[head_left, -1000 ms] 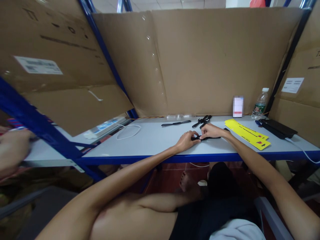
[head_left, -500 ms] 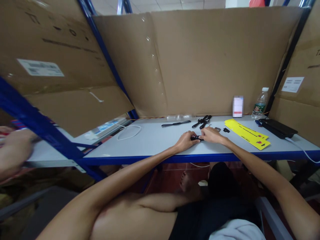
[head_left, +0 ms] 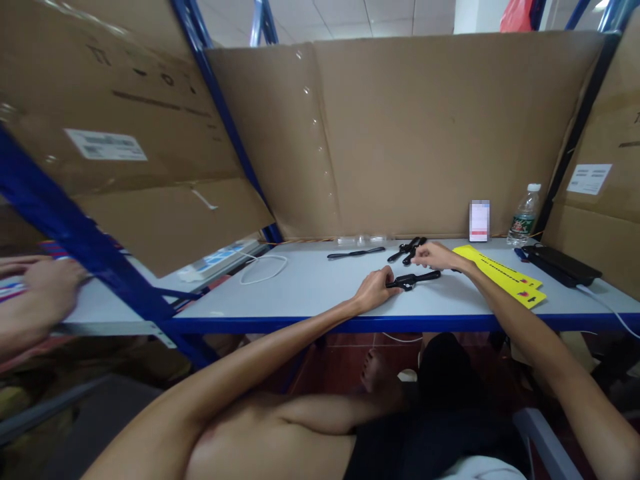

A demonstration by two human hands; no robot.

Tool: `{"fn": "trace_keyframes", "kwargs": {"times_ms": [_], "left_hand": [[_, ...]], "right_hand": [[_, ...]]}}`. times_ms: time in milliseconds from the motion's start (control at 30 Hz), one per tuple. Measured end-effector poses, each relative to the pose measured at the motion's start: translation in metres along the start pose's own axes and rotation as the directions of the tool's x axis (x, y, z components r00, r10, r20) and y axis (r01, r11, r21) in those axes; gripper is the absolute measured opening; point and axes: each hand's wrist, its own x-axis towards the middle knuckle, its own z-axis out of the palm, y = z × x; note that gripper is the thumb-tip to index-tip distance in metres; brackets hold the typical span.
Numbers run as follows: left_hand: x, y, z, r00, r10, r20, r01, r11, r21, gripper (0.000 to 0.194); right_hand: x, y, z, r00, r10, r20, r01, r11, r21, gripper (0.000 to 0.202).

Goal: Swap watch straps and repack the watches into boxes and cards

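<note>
My left hand [head_left: 376, 291] grips one end of a black spokeshave [head_left: 413, 280], whose other handle points right over the grey tabletop. Just above and to its right, my right hand [head_left: 434, 256] has its fingers drawn together; whatever they pinch is too small to make out. Beyond that hand lie more black spokeshaves [head_left: 404, 249], partly covered by its fingers. Farther left rests a long black two-handled bar [head_left: 357, 253], apart from both hands. The small parts near my right wrist are mostly hidden.
Yellow printed cards [head_left: 500, 279] lie right of my right hand. Behind them stand a phone [head_left: 479, 221] and a water bottle [head_left: 522, 217]. A black case [head_left: 563, 265] with a white cable sits far right. Cardboard walls enclose the table; another person's hands [head_left: 45, 287] work at left.
My right hand has let go of the spokeshave and moved up and right. The left hand keeps its grip, and more of the tool shows. The view has shifted slightly.
</note>
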Motion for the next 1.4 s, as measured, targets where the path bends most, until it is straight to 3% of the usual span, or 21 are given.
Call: {"fn": "trace_keyframes", "kwargs": {"times_ms": [133,400,567,800,900,1133,1233,1333,1400], "left_hand": [[0.000,-0.003,0.000,1.000,0.030,-0.002,-0.030,0.997,-0.072,0.024],[-0.001,-0.002,-0.001,0.997,0.050,0.050,-0.051,0.998,0.022,0.029],[-0.001,0.001,-0.003,0.983,0.144,0.117,-0.154,0.985,0.083,0.041],[0.000,-0.004,-0.004,0.978,0.164,0.129,-0.168,0.986,0.020,0.039],[0.001,-0.004,-0.003,0.977,0.166,0.133,-0.171,0.985,0.028,0.039],[0.001,-0.005,-0.003,0.979,0.161,0.124,-0.167,0.985,0.042,0.038],[0.001,-0.005,-0.003,0.979,0.164,0.124,-0.171,0.984,0.046,0.038],[0.000,-0.005,-0.002,0.979,0.164,0.121,-0.173,0.983,0.064,0.038],[0.001,-0.006,-0.002,0.980,0.158,0.117,-0.168,0.983,0.077,0.037]], "right_hand": [[-0.004,0.010,0.006,0.989,-0.038,0.140,0.042,0.999,-0.021,0.025],[-0.003,0.009,0.016,0.987,-0.034,0.156,0.064,0.979,-0.192,0.024],[-0.003,0.015,0.018,0.985,-0.064,0.160,0.089,0.984,-0.152,0.024],[-0.011,-0.003,0.017,0.993,-0.063,0.103,0.063,0.998,0.002,0.027],[-0.014,-0.015,0.024,0.984,-0.105,0.142,0.094,0.992,0.081,0.024],[-0.013,-0.018,0.035,0.980,-0.130,0.151,0.116,0.989,0.096,0.017],[-0.015,-0.019,0.033,0.980,-0.152,0.125,0.154,0.988,-0.005,0.022],[-0.022,-0.026,0.034,0.986,-0.155,0.060,0.166,0.951,-0.262,0.026],[-0.028,-0.032,0.036,0.985,-0.147,0.088,0.170,0.888,-0.427,0.031]]}}
